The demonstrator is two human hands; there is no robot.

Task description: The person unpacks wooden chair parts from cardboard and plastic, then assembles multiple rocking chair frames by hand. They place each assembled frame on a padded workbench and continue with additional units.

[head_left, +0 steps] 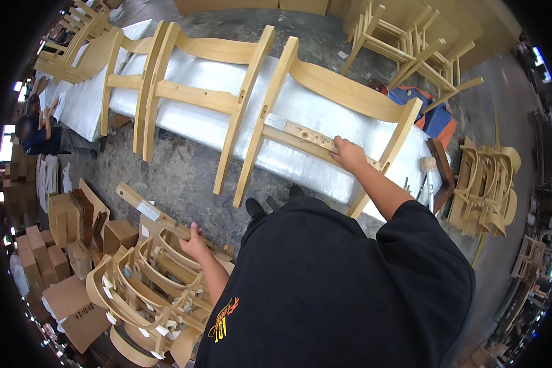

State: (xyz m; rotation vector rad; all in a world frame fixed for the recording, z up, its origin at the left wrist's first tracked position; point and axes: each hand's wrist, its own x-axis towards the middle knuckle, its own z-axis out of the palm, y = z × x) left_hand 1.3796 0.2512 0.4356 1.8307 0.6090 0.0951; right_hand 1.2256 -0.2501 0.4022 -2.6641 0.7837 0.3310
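My right hand (pixel 351 156) is closed on a short wooden strip (pixel 310 135) with dark spots, which lies along the lower rail of a pale wooden chair-back frame (pixel 343 95). The frame rests on a table wrapped in clear plastic (pixel 190 110), its legs jutting past the near edge. At lower left, my left hand (pixel 195 245) grips a long wooden bar (pixel 142 205) bearing a pale label. The bar is above a pile of curved wooden chair parts (pixel 156 276). Its lower end is partly hidden by my hand.
Two more chair-back frames (pixel 211 49) lie farther left on the table. A mallet (pixel 429 164) is at its right end. Stacked curved frames (pixel 484 190) stand at the right, chair frames (pixel 405 43) behind. Cardboard boxes (pixel 73 306) sit lower left; another person (pixel 40 132) stands far left.
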